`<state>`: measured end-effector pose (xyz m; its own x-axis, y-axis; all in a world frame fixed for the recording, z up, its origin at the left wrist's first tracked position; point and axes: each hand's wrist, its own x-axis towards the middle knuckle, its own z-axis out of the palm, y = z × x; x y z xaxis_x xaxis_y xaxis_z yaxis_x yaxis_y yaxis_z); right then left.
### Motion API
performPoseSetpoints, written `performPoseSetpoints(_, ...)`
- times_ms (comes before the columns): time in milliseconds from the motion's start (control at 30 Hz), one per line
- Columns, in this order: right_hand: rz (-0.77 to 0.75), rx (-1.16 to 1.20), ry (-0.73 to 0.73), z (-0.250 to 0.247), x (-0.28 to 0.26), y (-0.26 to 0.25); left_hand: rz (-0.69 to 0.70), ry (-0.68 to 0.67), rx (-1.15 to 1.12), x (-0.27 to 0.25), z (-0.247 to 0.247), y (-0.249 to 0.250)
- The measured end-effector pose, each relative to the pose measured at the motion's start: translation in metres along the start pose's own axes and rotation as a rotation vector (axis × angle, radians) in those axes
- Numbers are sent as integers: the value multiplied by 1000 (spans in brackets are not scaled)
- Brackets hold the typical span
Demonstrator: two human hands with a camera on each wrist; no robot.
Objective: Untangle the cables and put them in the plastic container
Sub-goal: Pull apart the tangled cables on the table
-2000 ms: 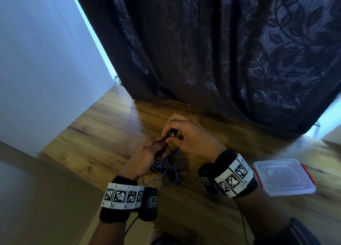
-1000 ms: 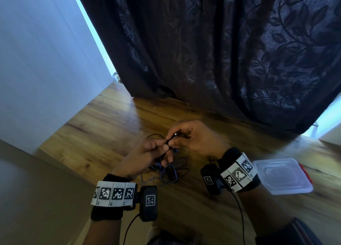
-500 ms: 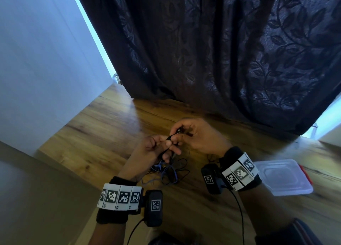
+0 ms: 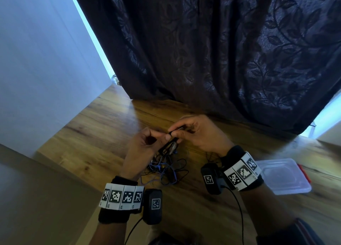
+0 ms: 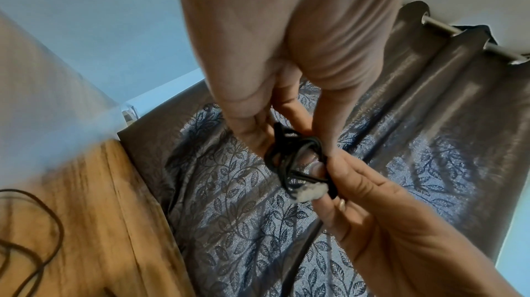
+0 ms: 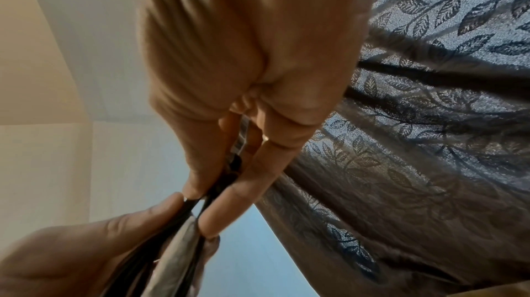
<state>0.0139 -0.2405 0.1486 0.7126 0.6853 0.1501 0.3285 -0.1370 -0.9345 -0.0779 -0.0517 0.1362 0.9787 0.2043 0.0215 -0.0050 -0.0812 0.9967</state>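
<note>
A tangle of black and blue cables (image 4: 164,170) lies on the wooden table (image 4: 88,139) between my wrists. Both hands are raised just above it and meet over a knotted black cable (image 5: 295,157) with a white end piece (image 5: 311,193). My left hand (image 4: 147,143) pinches the black cable from the left. My right hand (image 4: 186,132) pinches the same cable (image 6: 218,186) between thumb and fingers. The clear plastic container (image 4: 284,176), lid on with red clips, sits on the table right of my right wrist.
A dark leaf-patterned curtain (image 4: 221,50) hangs along the table's far edge. A pale wall (image 4: 36,60) borders the left side. Black wires run from both wrist cameras toward my body.
Both hands have lifted slightly and shifted right, pulling a black cable strand up out of the tangle. The container and the rest of the tangle stay where they were.
</note>
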Motion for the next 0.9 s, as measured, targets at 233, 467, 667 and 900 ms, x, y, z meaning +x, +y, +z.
performPoseSetpoints(233, -34, 60, 89, 10, 1, 0, -127, -129, -237, -4, 5, 2)
performPoseSetpoints(467, -30, 105, 204, 20, -2, 7, -136, -18, -178, -2, 8, -3)
performPoseSetpoints(667, 49, 138, 218, 23, -10, 19, -128, 7, -48, -2, 11, -6)
performPoseSetpoints(900, 276, 100, 97, 8, -30, 38, -170, 122, -12, -4, 11, -20)
